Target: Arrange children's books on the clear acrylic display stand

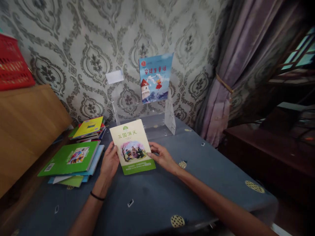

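A cream and green book with a picture of seated figures under a pink tree is held above the table, its front cover facing me. My left hand grips its left edge, and my right hand pinches the right edge near the lower corner. Behind it stands a clear acrylic rack. On the rack's upper right rests a blue book with red lettering, upright and cover outward. A small white card shows at the rack's upper left.
Two stacks of books, one topped by a green book and one by a yellow book, lie left on the blue tablecloth. A wooden box bearing a red basket borders the left. A purple curtain hangs right.
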The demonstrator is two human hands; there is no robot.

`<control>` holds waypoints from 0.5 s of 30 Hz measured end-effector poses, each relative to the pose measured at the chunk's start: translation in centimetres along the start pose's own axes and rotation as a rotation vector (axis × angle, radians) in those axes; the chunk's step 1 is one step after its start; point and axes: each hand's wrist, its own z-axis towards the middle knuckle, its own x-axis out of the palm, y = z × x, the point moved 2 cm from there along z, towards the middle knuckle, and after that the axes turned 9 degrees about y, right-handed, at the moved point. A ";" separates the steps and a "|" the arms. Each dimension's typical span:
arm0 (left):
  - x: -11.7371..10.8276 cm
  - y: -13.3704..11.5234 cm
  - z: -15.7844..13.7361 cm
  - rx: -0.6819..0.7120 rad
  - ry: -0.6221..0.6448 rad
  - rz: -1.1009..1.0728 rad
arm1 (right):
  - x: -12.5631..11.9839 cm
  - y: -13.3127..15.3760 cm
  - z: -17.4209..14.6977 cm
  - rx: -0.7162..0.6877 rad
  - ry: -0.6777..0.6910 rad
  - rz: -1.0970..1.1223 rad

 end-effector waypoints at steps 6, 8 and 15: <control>2.7 -1.9 0.0 0.086 0.077 -0.044 | -0.4 1.3 1.7 -0.100 -0.014 -0.053; 3.0 -1.8 -0.3 0.071 0.071 -0.033 | -0.5 1.1 1.8 -0.128 -0.027 -0.059; 1.9 1.0 1.3 -0.056 0.151 -0.093 | -0.9 -1.5 1.1 -0.090 -0.043 0.043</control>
